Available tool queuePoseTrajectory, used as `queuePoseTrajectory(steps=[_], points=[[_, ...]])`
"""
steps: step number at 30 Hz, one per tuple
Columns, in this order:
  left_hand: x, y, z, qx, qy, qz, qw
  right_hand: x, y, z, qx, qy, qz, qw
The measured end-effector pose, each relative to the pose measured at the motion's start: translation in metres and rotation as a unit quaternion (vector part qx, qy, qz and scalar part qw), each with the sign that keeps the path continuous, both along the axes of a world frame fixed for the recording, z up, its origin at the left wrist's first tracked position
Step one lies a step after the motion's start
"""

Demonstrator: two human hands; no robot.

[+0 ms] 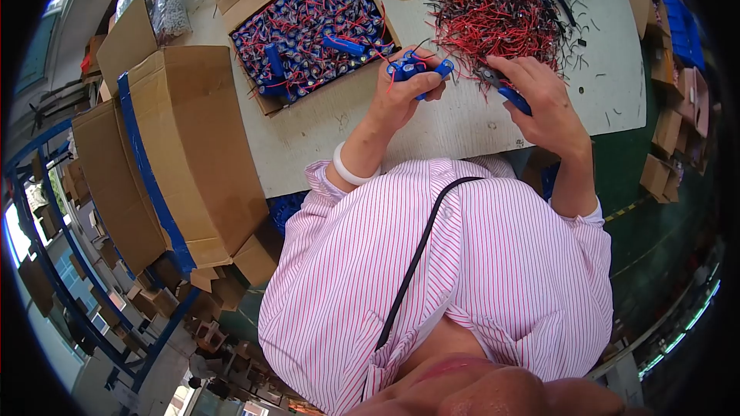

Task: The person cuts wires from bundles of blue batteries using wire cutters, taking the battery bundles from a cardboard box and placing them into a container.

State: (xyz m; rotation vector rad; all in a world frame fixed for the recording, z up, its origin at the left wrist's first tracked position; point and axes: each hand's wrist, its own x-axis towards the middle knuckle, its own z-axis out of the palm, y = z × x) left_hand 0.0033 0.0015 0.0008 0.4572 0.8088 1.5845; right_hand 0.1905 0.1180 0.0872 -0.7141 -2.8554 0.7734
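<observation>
Several blue cylindrical battery cells (410, 68) with red and black wire leads are gripped in my left hand (402, 92), just in front of an open carton. My right hand (543, 96) is closed around a pair of cutters (515, 98) with blue handles. Their dark jaws point left toward the cells but are apart from them. Beyond my right hand lies a big heap of cut red and black wires (501, 11). The carton (308, 31) at the back left is filled with upright blue cells with wires, and a few cells lie on top.
A large cardboard box (193, 154) with blue tape stands left of the white table (324, 135). A plastic-wrapped bundle (160, 0) is at the back left. Blue bins (682, 31) and small cartons (659, 177) line the right side. Dark wire scraps lie on the table's right.
</observation>
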Motion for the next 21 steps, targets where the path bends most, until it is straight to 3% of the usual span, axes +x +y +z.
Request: queuePoseTrajectory(steps=[2, 21], points=[[0.001, 0.001, -0.001, 0.0, -0.003, -0.009, 1.0, -0.006, 0.002, -0.001, 0.004, 0.075, 0.031, 0.997], [0.004, 0.003, 0.0, -0.048, 0.012, -0.029, 0.998, -0.016, 0.004, -0.015, 0.006, 0.048, 0.068, 0.997]])
